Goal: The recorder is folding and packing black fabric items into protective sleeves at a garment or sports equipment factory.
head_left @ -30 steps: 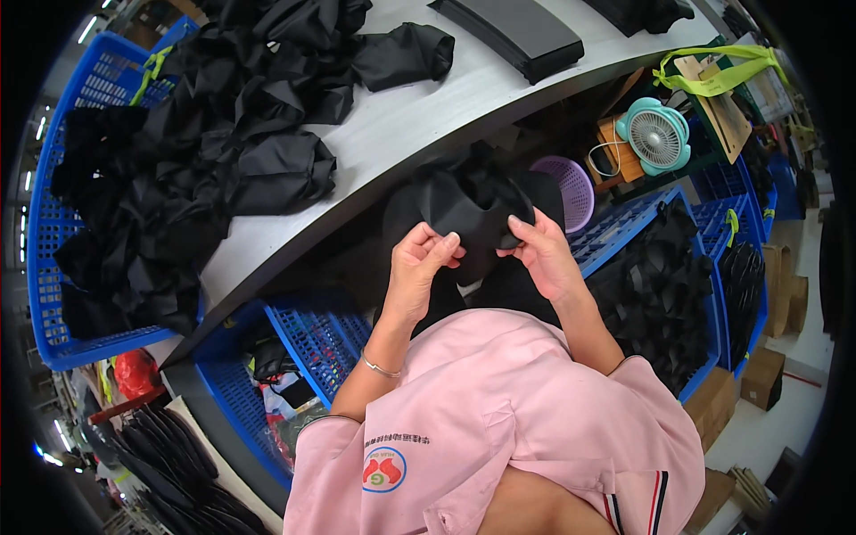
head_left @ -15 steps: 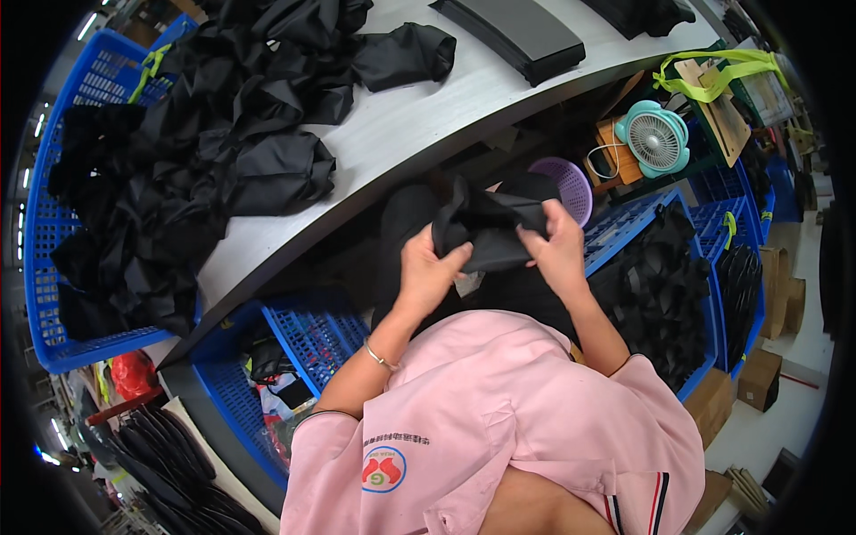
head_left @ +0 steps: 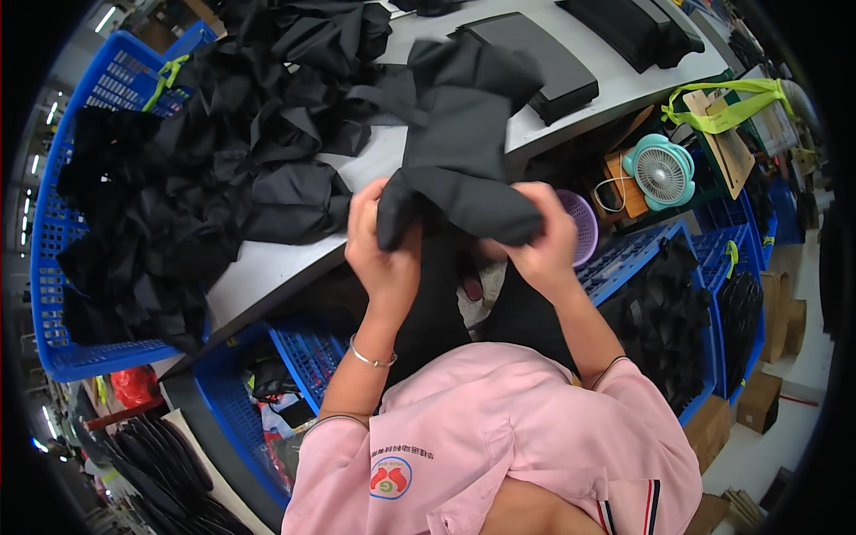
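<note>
A black fabric piece (head_left: 459,138) is stretched between my two hands above the near edge of the table, its far end blurred over the tabletop. My left hand (head_left: 382,241) is closed around its near left corner. On the other side my right hand (head_left: 546,236) grips the near right corner, with the fingers partly hidden behind the cloth. To the left, a large heap of black fabric pieces (head_left: 205,169) spreads over the table. Beyond my right hand lies a flat stack of dark pieces (head_left: 571,80).
The grey table (head_left: 259,276) curves across the view. A blue crate (head_left: 53,294) stands at the left under the heap. More blue crates with black pieces (head_left: 660,321) stand at the right, near a purple basket (head_left: 584,227) and a turquoise fan (head_left: 662,169). Another black stack (head_left: 633,36) lies far right.
Both hands have risen from my lap to the table edge, bringing the black fabric along. The piece was bunched low between them and now opens out away from me over the table.
</note>
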`<state>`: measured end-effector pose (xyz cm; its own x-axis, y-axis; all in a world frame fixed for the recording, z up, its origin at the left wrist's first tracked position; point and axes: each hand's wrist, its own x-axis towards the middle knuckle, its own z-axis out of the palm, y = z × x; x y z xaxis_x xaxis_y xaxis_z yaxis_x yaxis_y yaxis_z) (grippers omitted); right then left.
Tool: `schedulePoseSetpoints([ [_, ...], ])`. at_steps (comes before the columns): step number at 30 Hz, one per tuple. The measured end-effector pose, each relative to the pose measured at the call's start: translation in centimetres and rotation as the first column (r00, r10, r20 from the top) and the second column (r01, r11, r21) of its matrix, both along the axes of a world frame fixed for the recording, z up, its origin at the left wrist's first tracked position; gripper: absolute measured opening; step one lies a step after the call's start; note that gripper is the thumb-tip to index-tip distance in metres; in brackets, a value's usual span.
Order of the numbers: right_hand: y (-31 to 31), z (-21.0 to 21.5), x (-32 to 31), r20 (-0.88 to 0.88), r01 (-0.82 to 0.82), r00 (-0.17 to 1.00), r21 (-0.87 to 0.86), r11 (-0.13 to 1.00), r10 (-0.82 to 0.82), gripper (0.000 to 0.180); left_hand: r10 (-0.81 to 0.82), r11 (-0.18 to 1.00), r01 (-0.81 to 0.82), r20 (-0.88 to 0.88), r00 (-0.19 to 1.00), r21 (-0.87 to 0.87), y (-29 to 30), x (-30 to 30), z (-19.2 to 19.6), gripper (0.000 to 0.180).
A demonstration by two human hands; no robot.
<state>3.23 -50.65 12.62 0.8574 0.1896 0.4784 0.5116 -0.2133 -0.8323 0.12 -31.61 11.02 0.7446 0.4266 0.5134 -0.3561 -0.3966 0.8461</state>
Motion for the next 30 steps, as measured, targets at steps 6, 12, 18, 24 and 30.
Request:
schedulePoseSetpoints([
  [6,-0.5,-12.5,4.3,-0.296,0.222,0.925,-0.087,0.971,-0.238,0.016,-0.266,0.924,0.365,-0.493,0.829,0.116,2.1,-2.2,-4.4,0.046],
  [12,0.0,-12.2,4.4,-0.377,0.086,0.920,-0.084,0.993,-0.112,0.021,-0.542,0.836,0.546,-0.233,0.807,-0.054,3.0,4.6,-0.4,0.035],
  [18,0.2,-11.8,5.8,-0.255,0.028,0.962,-0.265,0.964,-0.098,0.024,-0.412,0.630,0.663,-0.549,0.727,0.405,1.7,14.1,-8.9,0.059],
  [24,-0.5,-14.8,1.1,-0.097,0.150,0.972,-0.444,0.883,-0.214,0.025,-0.170,0.518,0.515,-0.508,0.844,0.683,1.1,18.3,-11.0,0.071],
  [30,-2.3,-9.6,8.3,0.124,0.344,0.938,-0.203,0.917,-0.324,0.025,0.025,0.548,0.379,-0.467,0.884,0.746,3.1,22.2,-12.2,0.075],
])
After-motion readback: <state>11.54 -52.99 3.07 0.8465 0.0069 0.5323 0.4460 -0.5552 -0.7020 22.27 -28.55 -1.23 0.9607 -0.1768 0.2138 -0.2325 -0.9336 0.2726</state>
